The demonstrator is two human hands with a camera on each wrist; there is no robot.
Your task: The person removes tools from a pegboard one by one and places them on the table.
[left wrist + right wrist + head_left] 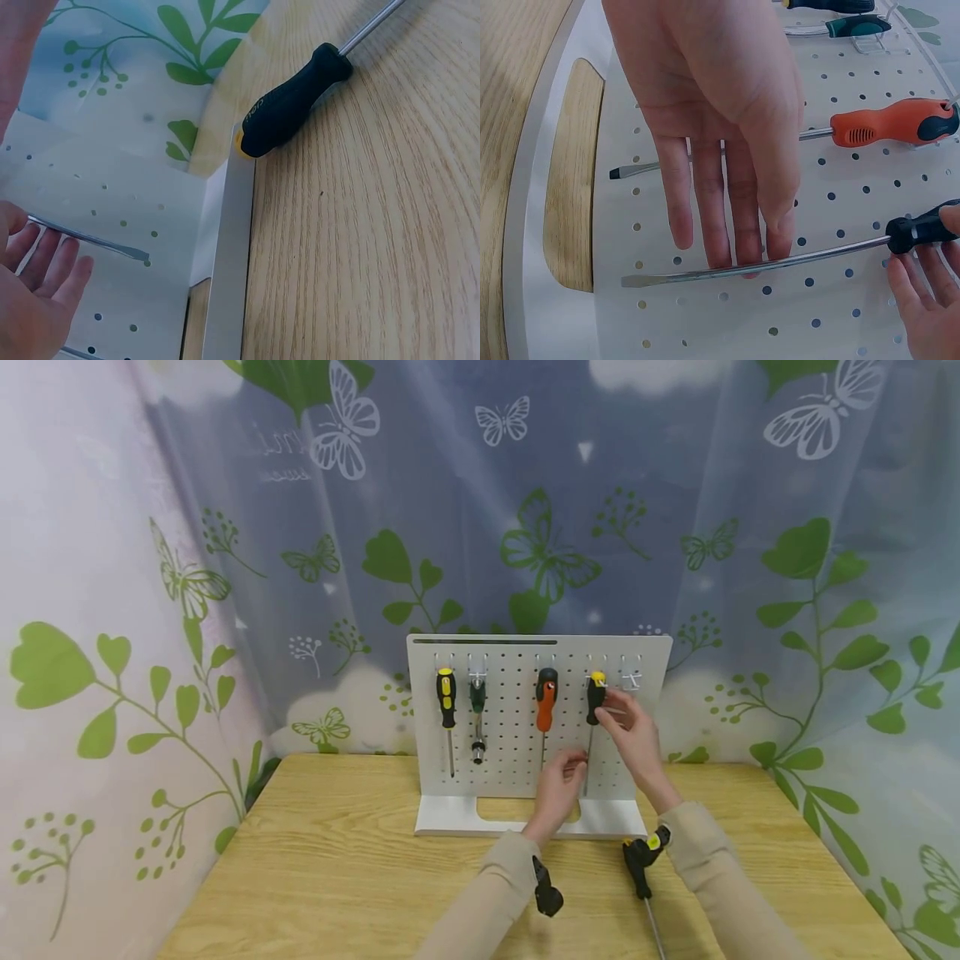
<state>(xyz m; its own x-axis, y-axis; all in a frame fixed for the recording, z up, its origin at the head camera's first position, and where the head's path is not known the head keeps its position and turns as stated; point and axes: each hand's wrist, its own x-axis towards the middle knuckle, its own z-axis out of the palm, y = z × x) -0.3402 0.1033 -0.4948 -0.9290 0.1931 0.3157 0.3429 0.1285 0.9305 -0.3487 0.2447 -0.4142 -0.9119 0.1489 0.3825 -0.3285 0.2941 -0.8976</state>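
On a white pegboard [502,781], a screwdriver [595,706] with a black handle and yellow end hangs at a hook, its flat-tipped shaft downward. My right hand [636,739] holds its handle between thumb and fingers. Lower down, my left hand [558,789] reaches to the shaft; the right wrist view shows its nearly straight fingers behind the shaft, fingertips touching it, thumb apart from it. Another black-handled screwdriver [292,105] lies on the table, its yellow end against the board's base.
Left of the hands hang an orange-and-black screwdriver [546,702], a green-handled tool [477,697] and a yellow-and-black screwdriver [447,702]. A bare hook [632,677] sits at the board's right. Behind the wooden table [337,843] hangs a leaf-patterned curtain [450,485].
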